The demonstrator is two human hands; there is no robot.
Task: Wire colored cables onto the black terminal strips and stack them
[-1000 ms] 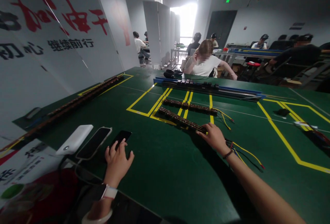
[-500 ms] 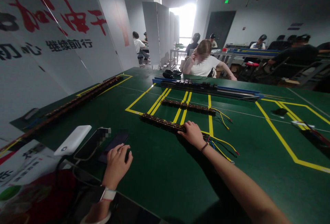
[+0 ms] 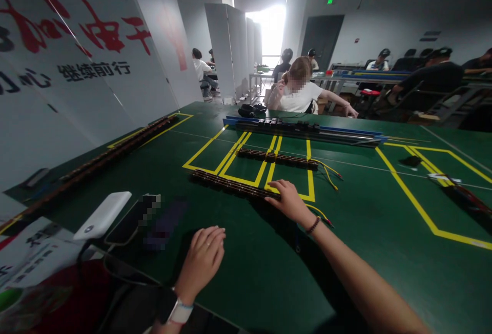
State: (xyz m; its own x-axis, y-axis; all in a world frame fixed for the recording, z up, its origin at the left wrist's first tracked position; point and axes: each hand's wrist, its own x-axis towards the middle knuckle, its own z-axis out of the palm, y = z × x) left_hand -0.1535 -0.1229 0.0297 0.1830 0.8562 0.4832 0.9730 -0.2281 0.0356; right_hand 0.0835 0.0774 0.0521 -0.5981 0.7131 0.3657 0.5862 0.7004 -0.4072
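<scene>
A long dark bar with coppery lines along it (image 3: 230, 184) lies on the green table (image 3: 246, 267), just on the near side of the yellow tape grid. My right hand (image 3: 290, 202) grips its right end, with thumb and fingers around it. Yellow wires (image 3: 321, 213) come out past this hand, and a blue wire hangs by the wrist. My left hand (image 3: 203, 254) is over the table's near part, its fingers stretched out side by side, holding nothing. A second dark bar (image 3: 274, 159) with yellow leads (image 3: 328, 174) rests inside the taped area.
Behind the bars runs a blue rail (image 3: 303, 131) with black parts. A white power bank (image 3: 103, 214), a phone (image 3: 132, 220) and a dark purple item (image 3: 166, 224) lie to the left. A longer dark bar (image 3: 115, 149) lines the left edge. A person (image 3: 298, 90) sits opposite.
The near bar has shifted left and slightly toward me, in my right hand's grip. My left hand has moved right, away from the phone and the purple item. The view has shifted slightly.
</scene>
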